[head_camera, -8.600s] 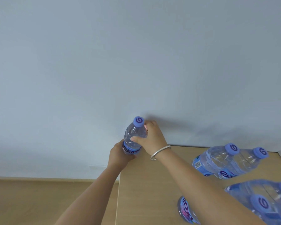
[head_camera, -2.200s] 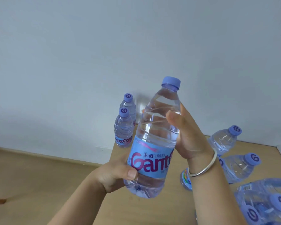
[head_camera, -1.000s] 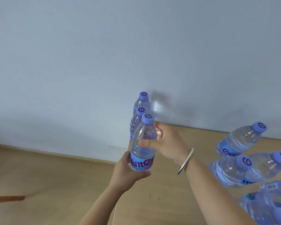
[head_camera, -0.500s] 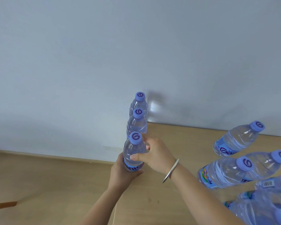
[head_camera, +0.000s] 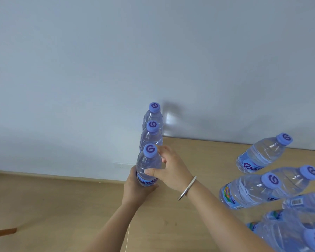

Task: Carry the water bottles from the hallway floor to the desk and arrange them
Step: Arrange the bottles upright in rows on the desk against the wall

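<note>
Three clear water bottles with purple caps stand in a row along the left edge of the wooden desk (head_camera: pixel 204 157). The nearest bottle (head_camera: pixel 148 167) is gripped at its base by my left hand (head_camera: pixel 135 190), while my right hand (head_camera: pixel 169 171) holds its upper right side with thumb and fingers. Behind it stand a second bottle (head_camera: pixel 151 137) and a third bottle (head_camera: pixel 154 115) against the wall. Several more bottles stand at the right: one (head_camera: pixel 262 153) at the back, two (head_camera: pixel 247 191) closer, and others (head_camera: pixel 289 231) at the bottom right corner.
A plain pale wall (head_camera: pixel 153 51) rises directly behind the desk. The wooden floor (head_camera: pixel 44 206) lies left of the desk edge, with a wall socket (head_camera: pixel 121 164) low on the wall and a brown stick-like object (head_camera: pixel 3 231) at the far left.
Both hands lowered the third bottle onto the desk in front of the other two, extending the row toward me. Over the last half second the hands and bottle have barely moved.
</note>
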`<action>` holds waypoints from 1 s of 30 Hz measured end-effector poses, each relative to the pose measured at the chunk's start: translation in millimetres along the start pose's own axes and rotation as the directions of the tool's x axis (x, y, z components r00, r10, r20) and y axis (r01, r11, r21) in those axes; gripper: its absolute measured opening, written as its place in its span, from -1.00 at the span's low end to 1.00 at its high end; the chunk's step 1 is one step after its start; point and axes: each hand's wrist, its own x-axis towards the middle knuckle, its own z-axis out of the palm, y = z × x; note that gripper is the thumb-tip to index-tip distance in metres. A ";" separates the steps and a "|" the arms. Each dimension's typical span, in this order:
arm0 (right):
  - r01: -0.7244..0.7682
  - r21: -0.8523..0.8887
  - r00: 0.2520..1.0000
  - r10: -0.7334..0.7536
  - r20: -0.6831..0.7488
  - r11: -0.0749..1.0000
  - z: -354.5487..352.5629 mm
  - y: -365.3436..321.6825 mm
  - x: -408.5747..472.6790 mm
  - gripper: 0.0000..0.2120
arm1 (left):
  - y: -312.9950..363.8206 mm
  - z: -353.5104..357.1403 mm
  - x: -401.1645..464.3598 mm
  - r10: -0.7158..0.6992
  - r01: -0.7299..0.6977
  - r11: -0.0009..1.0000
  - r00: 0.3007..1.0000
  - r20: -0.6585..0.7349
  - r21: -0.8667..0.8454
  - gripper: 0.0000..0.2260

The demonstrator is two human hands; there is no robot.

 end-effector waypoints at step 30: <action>-0.196 0.278 0.427 0.337 -0.839 0.940 -75.4 84.4 -115.1 -0.38 | 30.1 36.0 -121.3 0.057 -0.027 0.995 0.946 0.320 -0.098 -0.16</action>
